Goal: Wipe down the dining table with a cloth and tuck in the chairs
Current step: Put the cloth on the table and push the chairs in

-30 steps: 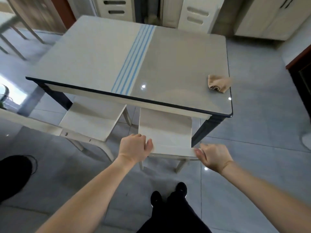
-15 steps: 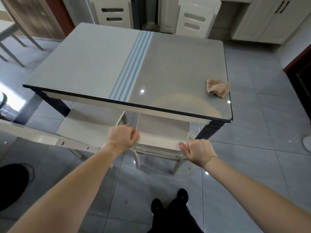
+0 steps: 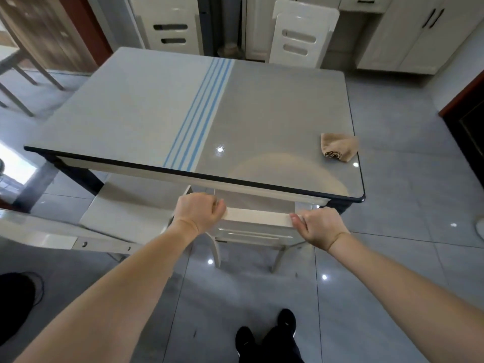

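Glossy grey floor tiles [image 3: 406,184] mirror ceiling lights around a rectangular dining table [image 3: 131,121] with a smooth, reflective top, half pale and half taupe, split by thin blue stripes [image 3: 201,119] and rimmed in black. A tan cloth [image 3: 339,150] lies crumpled near the top's right front corner, well apart from both hands. The cream chair [image 3: 258,218] stands at the near edge, seat under the table. The left hand [image 3: 200,212] and right hand [image 3: 320,226] each curl round an end of its flat top rail, and a second chair [image 3: 125,216] sits angled out beside it.
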A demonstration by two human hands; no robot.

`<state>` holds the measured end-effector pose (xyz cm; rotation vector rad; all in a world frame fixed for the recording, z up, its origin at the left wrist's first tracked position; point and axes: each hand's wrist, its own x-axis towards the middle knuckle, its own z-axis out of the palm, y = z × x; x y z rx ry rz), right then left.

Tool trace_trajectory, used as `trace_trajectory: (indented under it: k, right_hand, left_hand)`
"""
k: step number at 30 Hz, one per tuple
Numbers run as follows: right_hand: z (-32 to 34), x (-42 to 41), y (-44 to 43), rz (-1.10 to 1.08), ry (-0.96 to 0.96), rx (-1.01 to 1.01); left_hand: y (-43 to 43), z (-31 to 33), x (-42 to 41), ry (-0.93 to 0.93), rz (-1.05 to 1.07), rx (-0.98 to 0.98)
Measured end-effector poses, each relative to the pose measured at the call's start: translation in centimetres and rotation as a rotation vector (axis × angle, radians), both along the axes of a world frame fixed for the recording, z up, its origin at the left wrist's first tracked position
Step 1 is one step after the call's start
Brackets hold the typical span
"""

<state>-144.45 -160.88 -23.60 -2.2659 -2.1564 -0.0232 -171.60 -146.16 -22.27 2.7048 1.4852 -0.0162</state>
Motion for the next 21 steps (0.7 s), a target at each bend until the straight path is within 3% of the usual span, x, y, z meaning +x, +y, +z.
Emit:
trace_trajectory:
  k: [21]
  right_hand:
    - [0.2, 4.6, 6.2, -0.035, 0.006, 0.019]
  left_hand:
    - [5.1, -0.4, 4.0, -0.035, 0.025, 0.015]
